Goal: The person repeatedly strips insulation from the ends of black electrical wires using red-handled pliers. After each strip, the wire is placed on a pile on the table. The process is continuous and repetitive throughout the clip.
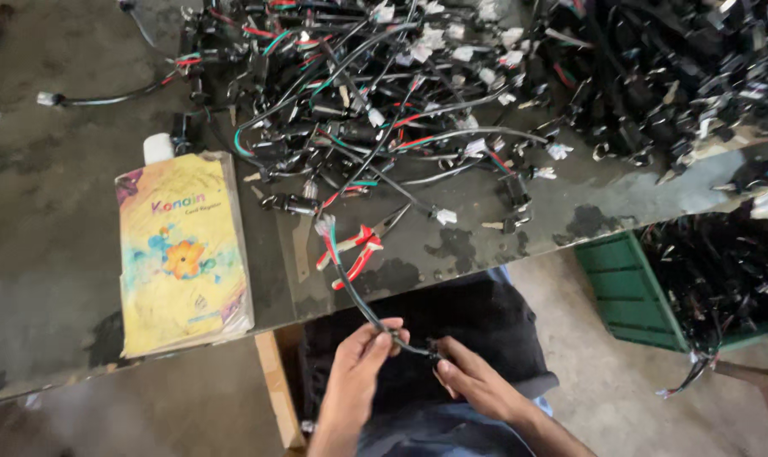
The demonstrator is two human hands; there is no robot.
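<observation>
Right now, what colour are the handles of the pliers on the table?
Red, with pale trim: the pliers show best in the head view.

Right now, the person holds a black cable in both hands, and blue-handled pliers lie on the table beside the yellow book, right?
Not quite: the pliers have red handles, not blue, as the head view shows. The rest holds: both the left hand and right hand hold the black cable, and the yellow book lies nearby.

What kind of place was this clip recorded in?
Most likely a small workshop for wiring assembly or sorting. A worn workbench carries a big tangle of wire harnesses, red-handled pliers lie near the edge, and a green crate of similar black parts stands on the concrete floor.
</observation>
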